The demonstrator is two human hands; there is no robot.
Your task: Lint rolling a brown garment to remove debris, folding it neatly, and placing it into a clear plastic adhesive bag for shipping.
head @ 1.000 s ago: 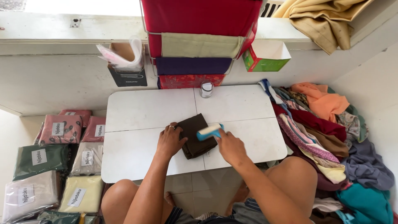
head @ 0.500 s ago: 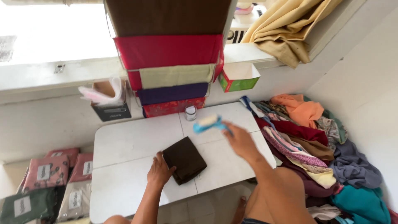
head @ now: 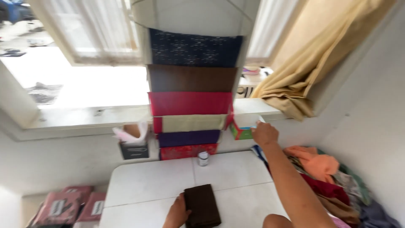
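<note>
Two fingers (head: 182,207) beside brown cloth (head: 202,205)

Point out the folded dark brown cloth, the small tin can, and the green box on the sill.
folded dark brown cloth (head: 203,206), head view, middle of its top face.
small tin can (head: 203,158), head view, its side wall.
green box (head: 241,132), head view, its front face below the right hand (head: 265,134).

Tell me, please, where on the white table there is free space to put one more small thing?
The white table is bare on its left half, between the left hand and the tissue holder. Another bare patch lies right of the small can, under the right hand. The heap of clothes at the right edge is crowded.
</note>
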